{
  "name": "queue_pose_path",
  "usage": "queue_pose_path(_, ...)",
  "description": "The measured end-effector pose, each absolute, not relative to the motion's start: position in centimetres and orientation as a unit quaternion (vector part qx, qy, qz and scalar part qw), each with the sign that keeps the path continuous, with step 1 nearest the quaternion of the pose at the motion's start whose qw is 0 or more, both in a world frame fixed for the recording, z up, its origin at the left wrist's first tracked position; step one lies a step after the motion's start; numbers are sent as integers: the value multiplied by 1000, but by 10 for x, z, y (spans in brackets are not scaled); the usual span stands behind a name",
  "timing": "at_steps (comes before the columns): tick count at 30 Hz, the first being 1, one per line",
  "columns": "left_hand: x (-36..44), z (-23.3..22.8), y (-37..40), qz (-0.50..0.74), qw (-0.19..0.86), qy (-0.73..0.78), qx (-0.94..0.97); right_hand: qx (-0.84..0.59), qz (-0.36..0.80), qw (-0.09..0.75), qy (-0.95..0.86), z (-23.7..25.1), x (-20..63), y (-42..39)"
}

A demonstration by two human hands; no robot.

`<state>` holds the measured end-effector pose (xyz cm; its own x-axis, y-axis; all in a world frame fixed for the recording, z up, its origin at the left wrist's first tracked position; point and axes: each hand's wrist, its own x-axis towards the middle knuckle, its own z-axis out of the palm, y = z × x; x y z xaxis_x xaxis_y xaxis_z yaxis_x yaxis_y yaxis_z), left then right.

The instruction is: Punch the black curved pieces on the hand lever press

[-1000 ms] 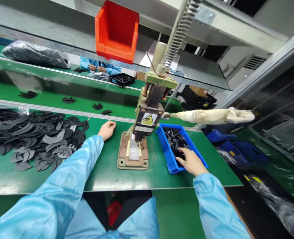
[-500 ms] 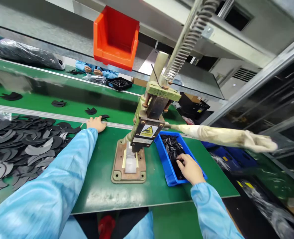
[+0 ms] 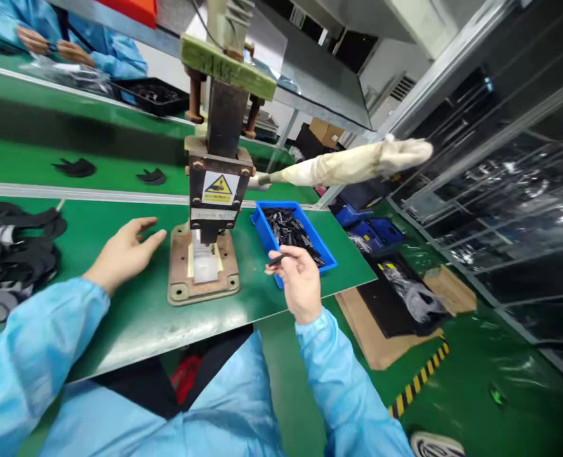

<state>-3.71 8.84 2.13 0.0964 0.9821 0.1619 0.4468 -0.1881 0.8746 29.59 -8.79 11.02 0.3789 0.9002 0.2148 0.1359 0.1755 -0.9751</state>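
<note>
Right hand, now lifted from the blue bin, pinches a black clip; left hand hovers open above the green counter.

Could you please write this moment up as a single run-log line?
right hand: holds small black part | left hand: open, above bench beside press | blue tray: black parts inside
</note>
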Motion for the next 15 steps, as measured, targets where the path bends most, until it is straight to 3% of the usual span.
queue_pose_path(3, -26, 61, -10, 437, 379, 441, 687, -501, 399, 625, -447, 97, 246, -105)
queue_pose_path(6, -9, 88, -78, 427, 344, 372, 749, -455, 483, 613, -429, 85, 207, -118)
queue_pose_path(15, -10, 84, -111, 418, 370, 366, 744, -463, 523, 561, -445, 72, 177, -133)
